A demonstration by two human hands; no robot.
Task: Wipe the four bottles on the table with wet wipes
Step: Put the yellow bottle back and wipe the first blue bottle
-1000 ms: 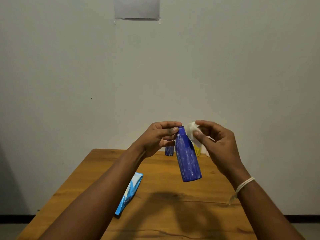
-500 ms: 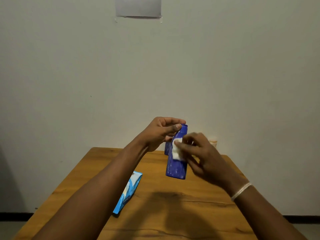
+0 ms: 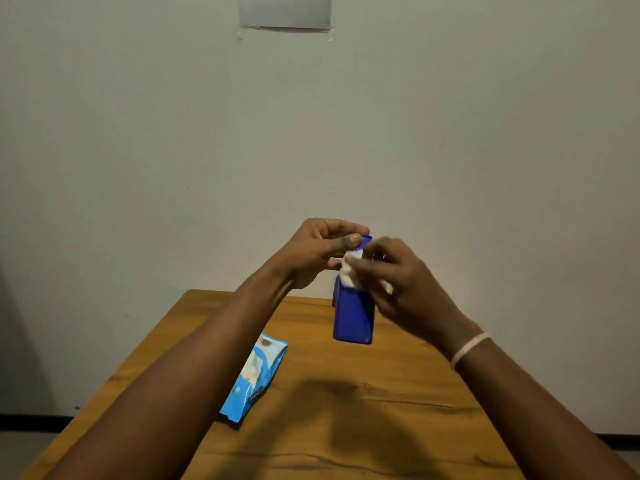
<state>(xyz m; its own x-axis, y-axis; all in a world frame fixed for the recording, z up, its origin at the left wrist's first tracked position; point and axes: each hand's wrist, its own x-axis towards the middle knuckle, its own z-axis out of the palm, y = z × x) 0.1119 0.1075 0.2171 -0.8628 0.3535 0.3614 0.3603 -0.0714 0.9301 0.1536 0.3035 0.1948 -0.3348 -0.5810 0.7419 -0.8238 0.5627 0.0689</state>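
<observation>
Frame center: your left hand (image 3: 311, 252) pinches the blue bottle (image 3: 353, 317) by its top, above the table (image 3: 398, 393). Right hand (image 3: 398, 282) fingers press a white wipe (image 3: 349, 271) vs. its upper side.

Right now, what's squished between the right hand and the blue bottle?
A white wet wipe. In the head view, the right hand presses it against the upper part of the blue bottle, which the left hand holds by its top above the table.

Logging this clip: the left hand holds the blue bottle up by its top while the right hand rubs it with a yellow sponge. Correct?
Not quite. In the head view the right hand presses a white wet wipe, not a yellow sponge, against the blue bottle. The left hand holds it by its top.
</observation>
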